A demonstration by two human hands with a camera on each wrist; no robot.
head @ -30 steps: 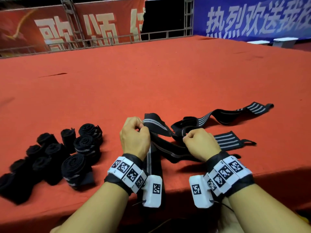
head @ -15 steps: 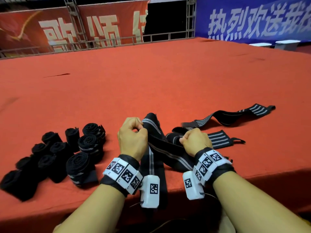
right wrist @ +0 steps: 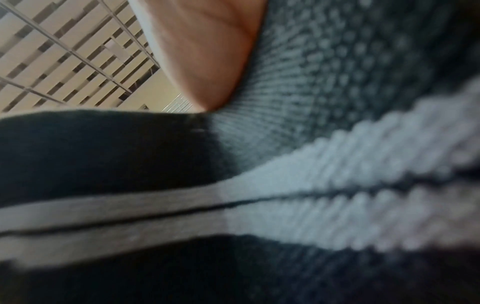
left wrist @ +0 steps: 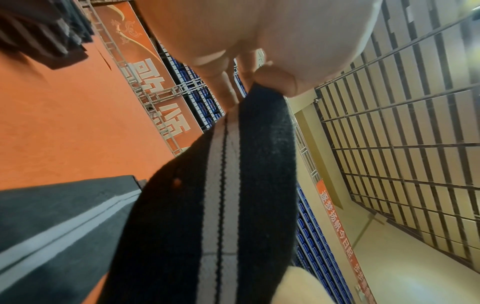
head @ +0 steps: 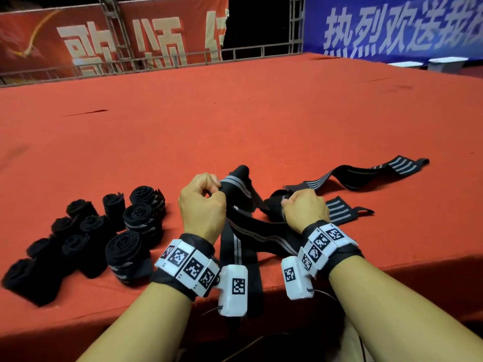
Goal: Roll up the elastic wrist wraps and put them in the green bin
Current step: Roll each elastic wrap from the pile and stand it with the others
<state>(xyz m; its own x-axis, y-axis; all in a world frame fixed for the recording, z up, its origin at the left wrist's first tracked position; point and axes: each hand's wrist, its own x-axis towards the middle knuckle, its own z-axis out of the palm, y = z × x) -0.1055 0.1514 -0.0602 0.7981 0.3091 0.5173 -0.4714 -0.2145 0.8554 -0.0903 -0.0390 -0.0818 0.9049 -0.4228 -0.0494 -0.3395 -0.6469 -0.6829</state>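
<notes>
right hand (head: pixel 305 209) nearer – wrap (head: pixel 236 188) pinched, left hand (head: pixel 202 205)

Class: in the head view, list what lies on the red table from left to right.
Pile of rolled wraps → left hand → right hand → flat striped wrap end → far wrap's striped end.

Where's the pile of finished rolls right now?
In the head view the rolled wraps stand clustered on the red table near its front edge, just left of the left hand.
</notes>
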